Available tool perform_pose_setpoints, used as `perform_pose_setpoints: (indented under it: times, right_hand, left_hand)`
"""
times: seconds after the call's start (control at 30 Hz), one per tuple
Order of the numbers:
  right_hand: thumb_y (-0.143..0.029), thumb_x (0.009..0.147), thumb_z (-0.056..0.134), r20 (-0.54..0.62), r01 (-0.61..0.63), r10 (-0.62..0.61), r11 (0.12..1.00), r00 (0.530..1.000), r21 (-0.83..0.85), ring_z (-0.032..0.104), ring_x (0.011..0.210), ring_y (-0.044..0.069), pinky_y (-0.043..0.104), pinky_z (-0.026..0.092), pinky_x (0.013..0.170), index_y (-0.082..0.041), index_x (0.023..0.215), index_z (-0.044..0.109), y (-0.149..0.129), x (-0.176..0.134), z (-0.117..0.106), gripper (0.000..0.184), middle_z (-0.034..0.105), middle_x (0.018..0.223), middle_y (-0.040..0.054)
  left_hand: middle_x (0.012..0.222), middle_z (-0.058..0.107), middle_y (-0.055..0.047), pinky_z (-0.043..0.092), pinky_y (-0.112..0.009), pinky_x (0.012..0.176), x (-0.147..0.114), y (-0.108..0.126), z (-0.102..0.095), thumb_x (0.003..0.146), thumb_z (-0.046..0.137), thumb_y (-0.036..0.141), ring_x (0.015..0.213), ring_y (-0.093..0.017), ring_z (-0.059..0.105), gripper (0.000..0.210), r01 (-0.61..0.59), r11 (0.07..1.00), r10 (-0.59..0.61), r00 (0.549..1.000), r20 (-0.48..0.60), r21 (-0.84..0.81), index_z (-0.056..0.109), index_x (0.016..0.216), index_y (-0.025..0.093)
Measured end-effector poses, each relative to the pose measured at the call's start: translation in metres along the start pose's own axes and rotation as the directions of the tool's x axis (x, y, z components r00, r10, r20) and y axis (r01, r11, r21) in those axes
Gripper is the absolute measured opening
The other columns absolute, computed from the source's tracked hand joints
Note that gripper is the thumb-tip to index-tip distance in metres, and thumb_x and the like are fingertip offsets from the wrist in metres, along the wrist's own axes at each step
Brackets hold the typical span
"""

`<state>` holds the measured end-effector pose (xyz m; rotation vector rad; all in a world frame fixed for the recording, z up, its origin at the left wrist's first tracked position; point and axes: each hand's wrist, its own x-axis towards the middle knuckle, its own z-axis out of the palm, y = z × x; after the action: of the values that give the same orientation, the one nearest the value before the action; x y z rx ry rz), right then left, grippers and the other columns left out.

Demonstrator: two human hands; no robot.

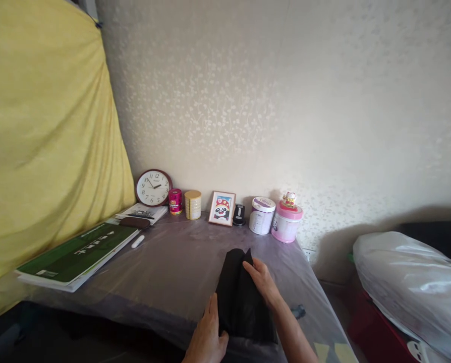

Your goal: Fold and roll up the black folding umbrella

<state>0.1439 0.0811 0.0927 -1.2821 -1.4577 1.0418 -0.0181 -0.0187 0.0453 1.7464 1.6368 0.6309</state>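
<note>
A black folded piece of cloth-like material [235,292] lies near the table's front edge, with a lengthwise fold down its middle and a pointed flap at its far end. Its exact kind does not show. My right hand [262,281] pinches the flap at the far right, thumb and fingers closed on the edge. At the near left side, my left hand [209,330] holds the edge, fingers along the outside and thumb by the front corner. Part of the material's right side is hidden behind my right forearm.
Plastic film covers the table [165,282]. Along the wall stand a clock [153,187], a red can [175,201], a yellow can [192,204], a panda picture [222,207] and tubs [262,217]. A green book [81,252] lies left; a plastic-covered bundle [410,282] sits right.
</note>
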Motion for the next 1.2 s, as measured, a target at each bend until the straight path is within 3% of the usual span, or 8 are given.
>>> perform_pose_setpoints:
  times: [0.2,0.4,0.57,0.7,0.8,0.9,1.0,1.2]
  right_hand:
    - [-0.041,0.075,0.052,-0.019,-0.033,0.03,0.99,0.999,-0.137,0.06,0.067,0.019,0.026,0.046,0.056,-0.016,0.083,0.062,0.007,0.023,0.039,0.029,0.062,0.065,0.0011]
    - [-0.03,0.075,0.052,0.008,-0.098,0.103,0.964,0.995,-0.247,0.062,0.069,0.017,0.024,0.046,0.054,-0.014,0.1,0.057,0.017,0.028,0.05,0.03,0.065,0.072,0.0024]
    - [-0.037,0.082,0.042,0.155,-0.112,0.151,0.966,0.976,-0.235,0.065,0.061,0.015,0.023,0.046,0.05,-0.015,0.099,0.052,0.01,0.023,0.053,0.029,0.068,0.07,0.0029]
    - [-0.036,0.086,0.037,0.202,0.018,0.053,0.942,0.978,-0.334,0.065,0.065,0.012,0.021,0.044,0.057,-0.019,0.083,0.057,-0.001,0.014,0.055,0.025,0.071,0.076,0.0017]
    - [-0.028,0.086,0.038,0.191,0.119,-0.033,0.88,0.981,-0.46,0.064,0.064,0.012,0.022,0.043,0.063,-0.021,0.084,0.06,-0.006,0.007,0.057,0.023,0.071,0.076,-0.0003]
    - [-0.023,0.085,0.039,0.209,0.179,-0.082,0.842,0.975,-0.508,0.064,0.074,0.014,0.023,0.043,0.068,-0.022,0.091,0.061,-0.007,0.001,0.059,0.023,0.071,0.08,-0.0003]
    - [-0.022,0.087,0.039,0.271,0.286,-0.163,0.808,0.949,-0.516,0.062,0.08,0.015,0.023,0.042,0.073,-0.024,0.093,0.064,-0.006,-0.006,0.057,0.025,0.07,0.082,-0.0008]
    - [-0.026,0.089,0.043,0.392,0.524,-0.358,0.68,0.847,-0.512,0.054,0.1,0.018,0.03,0.035,0.092,-0.027,0.086,0.069,0.001,-0.009,0.045,0.025,0.07,0.09,-0.0008]
  left_hand:
    - [0.145,0.024,-0.018,0.031,-0.026,0.102,0.005,-0.002,0.003,0.064,0.045,0.006,0.127,-0.022,0.038,0.082,0.034,0.993,-0.037,0.999,0.022,0.117,0.012,0.139,0.003]
    - [0.146,0.023,-0.019,0.034,-0.025,0.099,0.006,0.003,-0.005,0.064,0.047,0.01,0.126,-0.023,0.04,0.082,0.019,0.989,-0.026,0.999,0.046,0.144,0.013,0.139,0.004]
    - [0.143,0.028,-0.02,0.042,-0.033,0.091,0.0,-0.013,-0.006,0.07,0.045,0.022,0.118,-0.028,0.048,0.073,0.015,0.989,-0.025,0.997,0.07,0.146,0.02,0.137,0.006]
    - [0.138,0.035,-0.021,0.047,-0.036,0.083,-0.006,-0.021,-0.013,0.073,0.047,0.033,0.113,-0.031,0.051,0.066,0.002,0.989,0.004,0.999,-0.041,0.149,0.034,0.132,0.008]
    - [0.135,0.042,-0.017,0.038,-0.043,0.098,-0.004,-0.006,-0.022,0.069,0.053,0.029,0.122,-0.033,0.042,0.052,-0.068,0.965,0.09,0.993,-0.078,0.254,0.051,0.119,0.015]
    - [0.144,0.031,-0.011,0.026,-0.046,0.108,0.004,0.008,-0.021,0.062,0.057,0.02,0.131,-0.032,0.03,0.066,-0.198,0.93,0.191,0.98,0.053,0.311,0.045,0.127,0.019]
    - [0.147,0.02,-0.011,0.023,-0.046,0.11,0.014,0.003,-0.004,0.054,0.056,0.009,0.134,-0.031,0.02,0.086,-0.191,0.924,0.172,0.981,0.086,0.331,0.03,0.136,0.015]
    - [0.146,0.022,-0.008,0.029,-0.039,0.108,0.022,-0.023,0.028,0.065,0.037,-0.002,0.134,-0.024,0.022,0.074,-0.187,0.917,0.22,0.974,-0.057,0.353,0.027,0.136,0.015]
